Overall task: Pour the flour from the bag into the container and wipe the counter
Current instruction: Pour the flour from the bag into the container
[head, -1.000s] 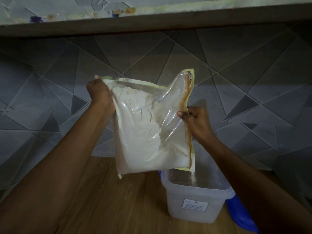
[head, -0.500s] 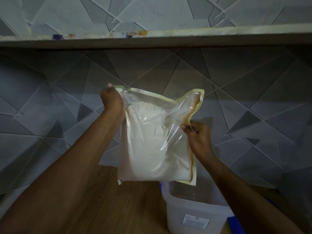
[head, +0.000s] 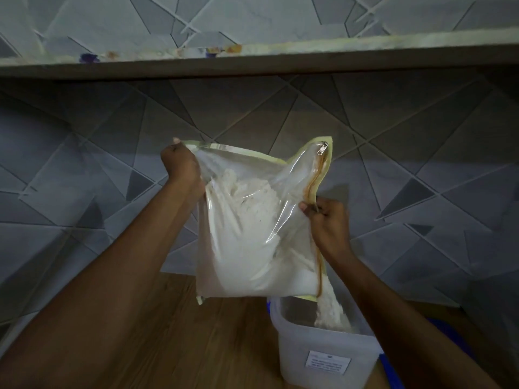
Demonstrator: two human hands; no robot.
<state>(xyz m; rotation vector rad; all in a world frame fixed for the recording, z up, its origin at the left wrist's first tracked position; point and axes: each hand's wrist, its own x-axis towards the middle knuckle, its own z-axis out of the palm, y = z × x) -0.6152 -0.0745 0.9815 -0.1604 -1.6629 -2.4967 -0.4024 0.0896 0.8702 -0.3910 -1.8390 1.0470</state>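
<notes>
Two bare hands tip a clear plastic zip bag with pale yellow edging [head: 252, 234] above a translucent white plastic container [head: 323, 357] on a wood-grain counter [head: 182, 346] — the left hand [head: 182, 169] clenches the bag's upper corner, the right hand [head: 328, 217] pinches its zipper edge. White flour [head: 332, 313] streams from the lower corner into the container, before a grey geometric-tiled wall [head: 421, 164].

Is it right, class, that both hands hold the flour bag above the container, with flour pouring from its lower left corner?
Not quite. The head view shows flour leaving the bag at its lower right corner, into the container. Left hand and right hand do hold it.
</notes>
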